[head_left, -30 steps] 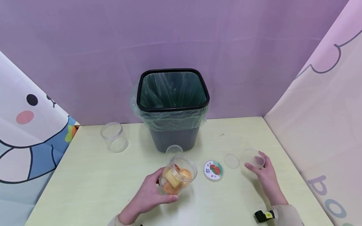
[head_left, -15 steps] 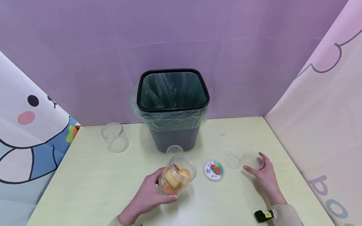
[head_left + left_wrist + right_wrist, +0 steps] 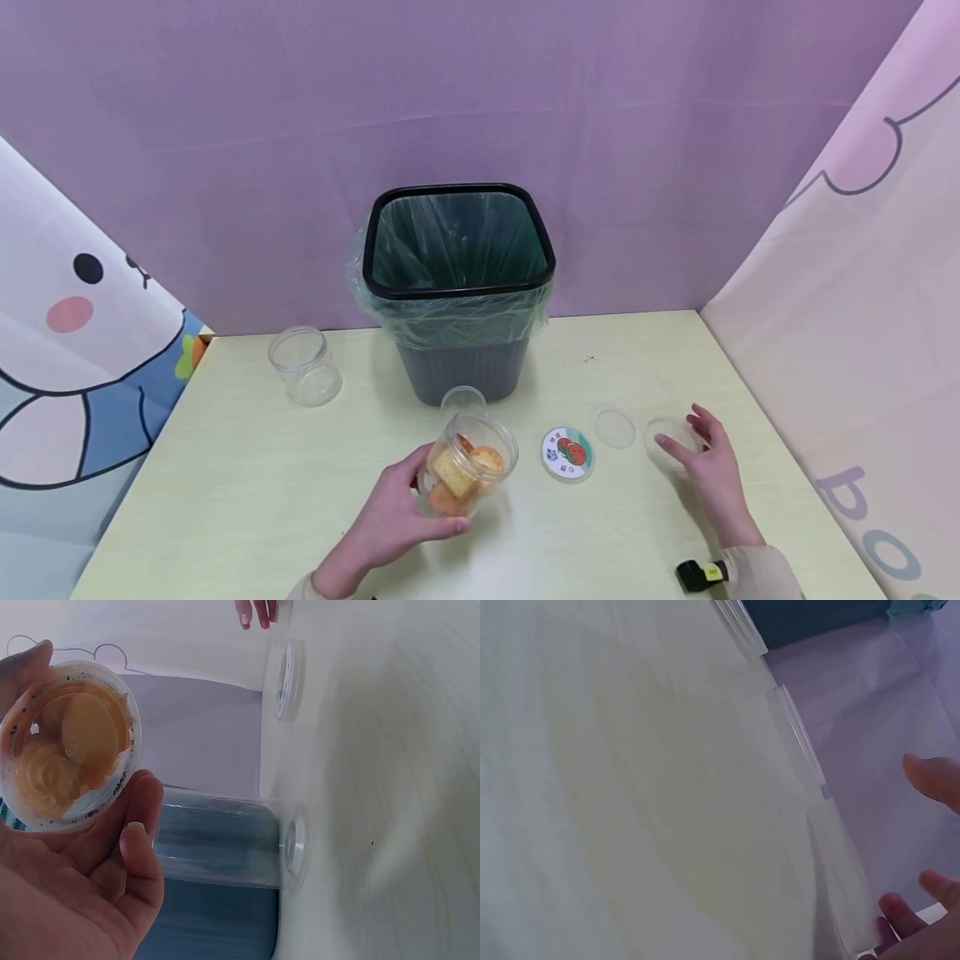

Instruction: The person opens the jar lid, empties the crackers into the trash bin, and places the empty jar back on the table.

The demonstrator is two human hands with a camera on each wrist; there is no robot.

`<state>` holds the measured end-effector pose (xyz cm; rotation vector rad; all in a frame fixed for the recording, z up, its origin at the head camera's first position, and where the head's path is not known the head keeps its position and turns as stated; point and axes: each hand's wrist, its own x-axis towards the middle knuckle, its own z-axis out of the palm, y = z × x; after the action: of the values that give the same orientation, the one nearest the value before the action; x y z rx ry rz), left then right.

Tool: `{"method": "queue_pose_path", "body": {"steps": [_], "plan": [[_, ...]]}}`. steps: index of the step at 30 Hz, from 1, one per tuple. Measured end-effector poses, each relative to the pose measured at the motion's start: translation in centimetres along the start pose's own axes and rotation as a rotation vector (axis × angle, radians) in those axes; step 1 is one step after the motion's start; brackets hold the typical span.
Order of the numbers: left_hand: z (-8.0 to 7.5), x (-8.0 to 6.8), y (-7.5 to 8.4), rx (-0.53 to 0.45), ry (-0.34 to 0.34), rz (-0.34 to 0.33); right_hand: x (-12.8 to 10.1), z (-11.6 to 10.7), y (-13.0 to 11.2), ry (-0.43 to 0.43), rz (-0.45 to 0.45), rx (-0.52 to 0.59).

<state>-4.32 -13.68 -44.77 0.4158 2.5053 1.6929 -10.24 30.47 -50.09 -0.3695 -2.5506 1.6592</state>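
Head view: the left hand (image 3: 390, 517) grips a tilted clear jar of crackers (image 3: 467, 463), its mouth toward the lined bin (image 3: 457, 242) at twelve o'clock. At three o'clock, the right hand (image 3: 708, 462), fingers relaxed, touches a clear lid (image 3: 669, 433) lying flat on the table (image 3: 247, 492).

Left wrist view: fingers (image 3: 139, 847) cup the jar's base.

Right wrist view: only relaxed fingertips (image 3: 934, 780) show, beside the lid's edge.
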Motion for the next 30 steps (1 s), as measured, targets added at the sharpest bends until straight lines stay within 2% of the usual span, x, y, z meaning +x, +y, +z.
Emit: {"method": "queue_pose_path", "body": {"steps": [9, 17, 22, 26, 30], "plan": [[-0.3, -0.1, 0.0, -0.025, 0.015, 0.014, -0.3, -0.1, -1.0, 0.016, -0.027, 0.084], [-0.8, -0.1, 0.0, -0.002, 0.048, 0.042, -0.5, 0.3, -2.4, 0.047, -0.077, 0.054], [-1.3, -0.1, -0.2, 0.003, 0.072, 0.072, -0.5, 0.9, -3.5, 0.049, -0.111, 0.078], [-1.8, -0.1, -0.2, 0.005, 0.100, 0.089, -0.3, 1.6, -4.8, 0.044, -0.164, 0.096], [-2.5, 0.0, -0.1, 0.018, 0.134, 0.069, 0.2, 2.3, -6.5, 0.027, -0.248, 0.084]]}}
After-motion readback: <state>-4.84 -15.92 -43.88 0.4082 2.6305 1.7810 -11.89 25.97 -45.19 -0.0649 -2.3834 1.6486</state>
